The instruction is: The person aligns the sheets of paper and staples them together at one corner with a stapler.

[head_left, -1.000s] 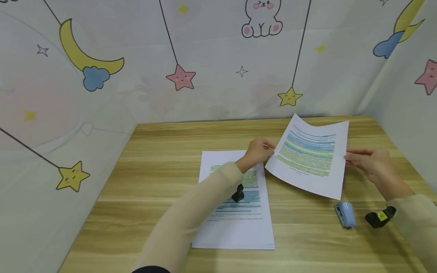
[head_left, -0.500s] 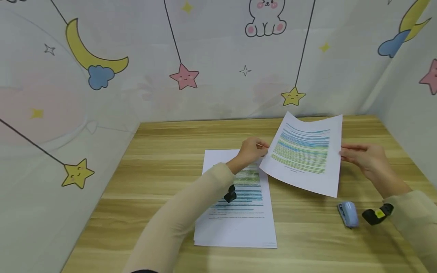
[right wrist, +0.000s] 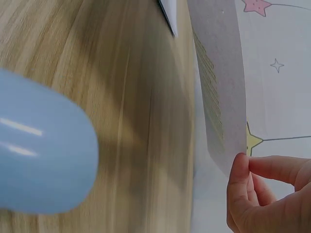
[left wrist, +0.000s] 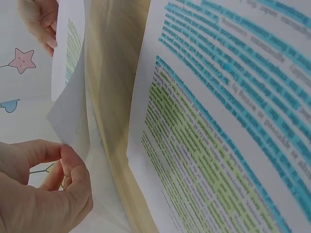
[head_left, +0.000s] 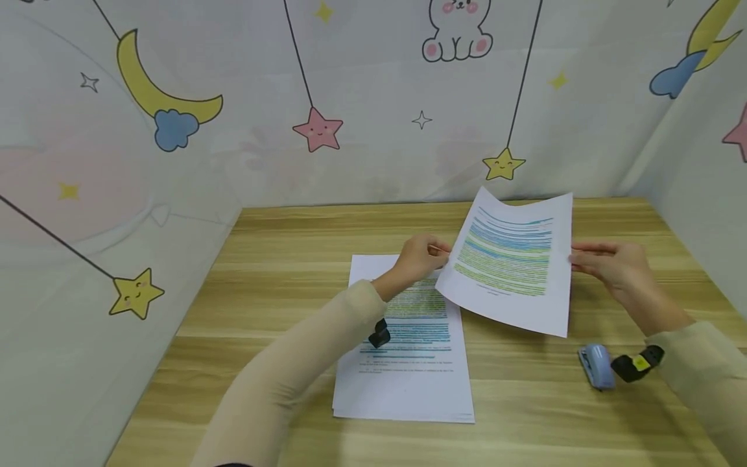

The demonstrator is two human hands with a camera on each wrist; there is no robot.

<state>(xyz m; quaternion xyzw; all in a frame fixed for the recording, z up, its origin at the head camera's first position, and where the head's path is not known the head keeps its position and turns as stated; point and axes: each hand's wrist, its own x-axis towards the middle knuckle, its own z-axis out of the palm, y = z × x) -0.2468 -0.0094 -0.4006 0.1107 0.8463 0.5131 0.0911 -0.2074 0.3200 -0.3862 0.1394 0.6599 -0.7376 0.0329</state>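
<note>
One lifted sheet [head_left: 513,259], one paper stack [head_left: 408,363] (sheets too thin to count), one blue stapler [head_left: 595,366], two hands.

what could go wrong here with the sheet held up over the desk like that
1. The lifted sheet is pinched only at its side edges by the left hand and the right hand; it already bows, so it might crease or slip.
2. Its lower corner hangs near the paper stack; lowering it carelessly could skew the top page.
3. The blue stapler lies close under the right wrist; a sleeve may knock it along the desk.
</note>
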